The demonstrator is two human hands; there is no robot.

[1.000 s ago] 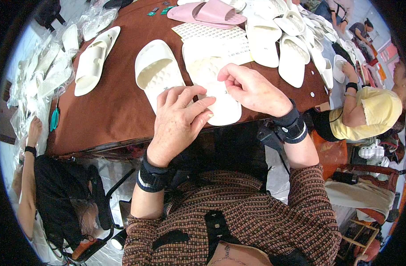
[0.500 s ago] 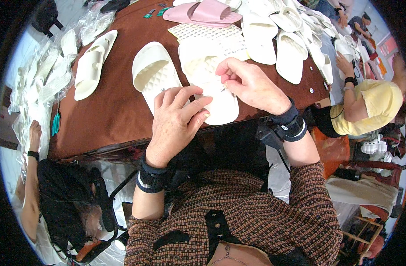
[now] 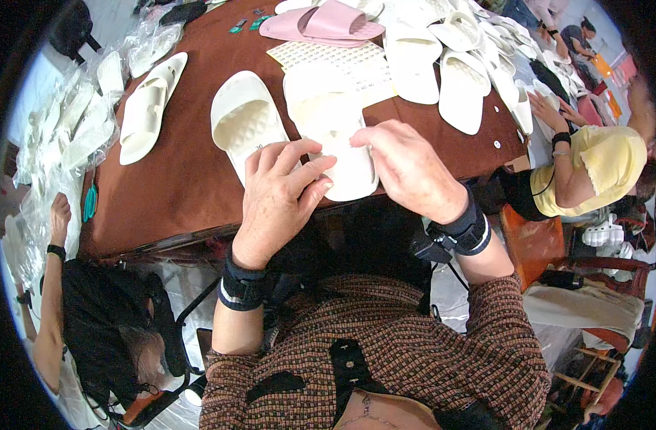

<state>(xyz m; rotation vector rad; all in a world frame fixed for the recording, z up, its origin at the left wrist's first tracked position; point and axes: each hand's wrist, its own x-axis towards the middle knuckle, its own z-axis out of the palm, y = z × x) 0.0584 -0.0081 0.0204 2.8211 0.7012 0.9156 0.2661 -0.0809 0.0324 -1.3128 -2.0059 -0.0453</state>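
white slipper (image 3: pixel 353 179) seems mid-pressing; left hand (image 3: pixel 276 195), fingers loosely spread, is over its left; right hand (image 3: pixel 418 170) at its right, i cannot tell if gripping; steady pressure seems needed.

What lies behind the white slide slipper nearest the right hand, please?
A pale rectangular sheet with rows of dark marks, and pink slide footwear beyond. The toe of the white slide slipper hides part of the sheet; that portion cannot be seen.

Matt plastic slippers (image 3: pixel 255 123), dull tablecloth (image 3: pixel 174 193), glossy plastic wrapping (image 3: pixel 49 175), paper sheet (image 3: pixel 371 70)
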